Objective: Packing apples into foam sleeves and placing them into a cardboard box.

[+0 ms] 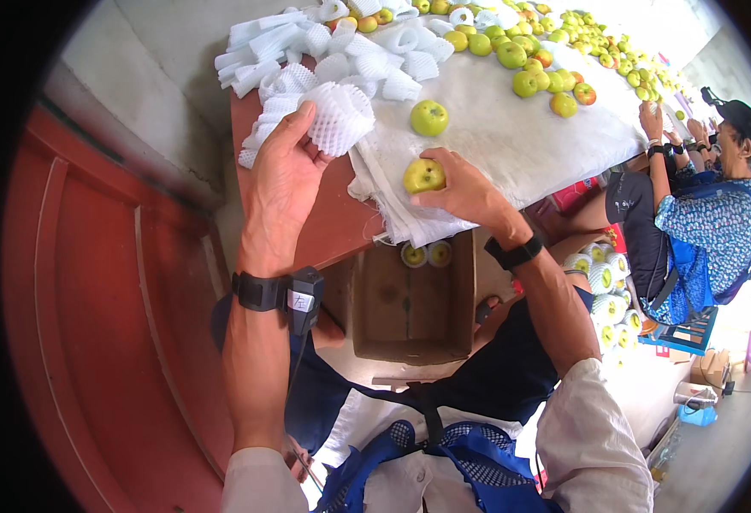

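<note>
My left hand grips a white foam net sleeve between thumb and fingers, above the table's left corner. Held in my right hand is a yellow-green apple with a dark spot, just over the white cloth. The apple and the sleeve are apart. Another green apple lies alone on the cloth, a little beyond my right hand. Behind my left hand spreads a pile of foam net sleeves on the red table.
Many apples cover the table's far side. Below its edge stands an open cardboard box holding two sleeved apples. More sleeved apples are stacked at right, near a seated person. A red door is at left.
</note>
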Tool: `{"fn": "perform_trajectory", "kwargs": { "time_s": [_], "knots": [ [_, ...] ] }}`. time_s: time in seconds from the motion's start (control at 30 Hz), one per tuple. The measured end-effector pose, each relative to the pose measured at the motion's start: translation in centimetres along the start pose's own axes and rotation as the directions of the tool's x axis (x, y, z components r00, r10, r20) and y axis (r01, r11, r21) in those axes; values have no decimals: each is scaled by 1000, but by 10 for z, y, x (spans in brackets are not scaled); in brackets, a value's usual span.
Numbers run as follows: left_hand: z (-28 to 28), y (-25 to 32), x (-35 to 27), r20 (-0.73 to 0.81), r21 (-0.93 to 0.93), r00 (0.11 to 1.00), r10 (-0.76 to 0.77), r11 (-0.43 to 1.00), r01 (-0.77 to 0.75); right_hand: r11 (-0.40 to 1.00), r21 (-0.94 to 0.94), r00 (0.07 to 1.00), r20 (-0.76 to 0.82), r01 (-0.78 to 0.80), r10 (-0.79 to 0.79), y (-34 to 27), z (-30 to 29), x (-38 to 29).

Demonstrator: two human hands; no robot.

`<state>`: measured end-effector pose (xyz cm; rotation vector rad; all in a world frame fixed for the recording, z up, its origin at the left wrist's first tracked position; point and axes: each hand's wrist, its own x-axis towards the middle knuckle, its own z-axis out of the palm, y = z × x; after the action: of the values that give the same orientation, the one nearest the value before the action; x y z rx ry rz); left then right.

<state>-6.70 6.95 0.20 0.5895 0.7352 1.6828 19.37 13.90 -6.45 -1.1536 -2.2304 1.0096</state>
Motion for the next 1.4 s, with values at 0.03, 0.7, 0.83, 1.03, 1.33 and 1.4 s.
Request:
{"fn": "perform_trajectory", "kwargs": {
  "time_s": [0.03,0.7,0.83,1.03,1.33,1.4],
  "knots": [
    [1,-1,0,-1,5,1000,-3,1000,3,973,-178,980,-103,150,-170,4,5,-1],
    [9,-10,1,81,-5,992,-92,996,93,968,-245,988,154,53,-15,-9,-25,-16],
    [11,-9,-1,127,24,989,-81,997,79,977,-206,995,92,54,-36,-8,-32,-19],
    [20,-23,-6,119,210,993,-2,978,-23,985,161,982,-184,63,-33,-54,-47,-26],
    [41,-43,-29,271,618,961,48,757,-212,685,723,990,-11,-92,144,-78,-46,-33],
    [38,-48,-28,315,653,947,57,711,-260,626,767,985,41,-138,166,-72,-43,-30]
  ]
}}
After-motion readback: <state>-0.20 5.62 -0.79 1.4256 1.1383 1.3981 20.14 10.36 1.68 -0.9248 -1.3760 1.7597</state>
